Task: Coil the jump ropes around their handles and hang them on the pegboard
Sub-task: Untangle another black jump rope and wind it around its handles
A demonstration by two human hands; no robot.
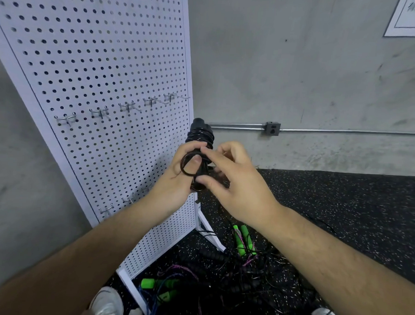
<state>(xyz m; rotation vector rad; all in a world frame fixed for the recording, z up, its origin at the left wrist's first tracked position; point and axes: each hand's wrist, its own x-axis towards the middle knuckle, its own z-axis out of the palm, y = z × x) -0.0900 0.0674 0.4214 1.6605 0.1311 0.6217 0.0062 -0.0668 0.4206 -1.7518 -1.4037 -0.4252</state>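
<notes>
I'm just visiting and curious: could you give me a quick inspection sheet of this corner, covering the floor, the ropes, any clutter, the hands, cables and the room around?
Surface: dark speckled floor, with ropes lying on it.
Job's things: black rope coiled round its handles, held up; tangled pile of ropes on the floor, some with green handles; white pegboard, the hooks in view bare.
Clutter: nothing seen.
Hands: left hand grips the black rope; right hand pinches its cord with the fingers.
Cables: nothing seen beyond rope cords.
Surroundings: grey concrete wall with conduit, outlet and a paper sheet; white shoes at the bottom.
</notes>
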